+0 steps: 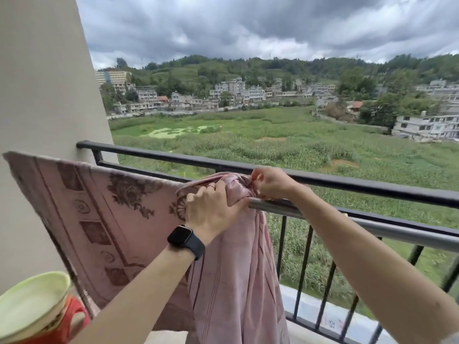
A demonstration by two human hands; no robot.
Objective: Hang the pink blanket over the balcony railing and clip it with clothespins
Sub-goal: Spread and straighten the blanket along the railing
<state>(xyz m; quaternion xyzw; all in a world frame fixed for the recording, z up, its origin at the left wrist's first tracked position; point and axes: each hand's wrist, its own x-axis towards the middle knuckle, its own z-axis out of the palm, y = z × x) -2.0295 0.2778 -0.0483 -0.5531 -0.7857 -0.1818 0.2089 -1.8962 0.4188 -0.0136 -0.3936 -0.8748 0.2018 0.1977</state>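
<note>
Bottom left, closest in: basin [29,309] with a pale green rim and red outside, partly cut off by the frame edge. Both forearms reach up and forward from the bottom edge, and the two hands meet at the rails.

Left hand [211,209]: palm down on the bunched part of the pink blanket [104,214], fingers curled over the top of the bunch, thumb along the fabric where it meets the silver pole [372,222]. Ring [211,186] on one finger, black watch [186,242] on the wrist with a dark screen and no readable text.

Right hand [270,182]: wrist bent, fingertips curled in and pinching a fold at the top right of the same bunch. Cannot tell if a clothespin is between the fingers.

Only writing-like thing is a small mark on the ledge behind the bars at lower right, too small to read.

The blanket hangs over the silver pole, just inside the black railing [347,182]. Its left part is spread flat, showing a dark floral pattern and border stripes, and reaches toward the beige wall [37,83]. Its right part is gathered under both hands and drops in long folds between the forearms. The pole right of the hands is bare.
</note>
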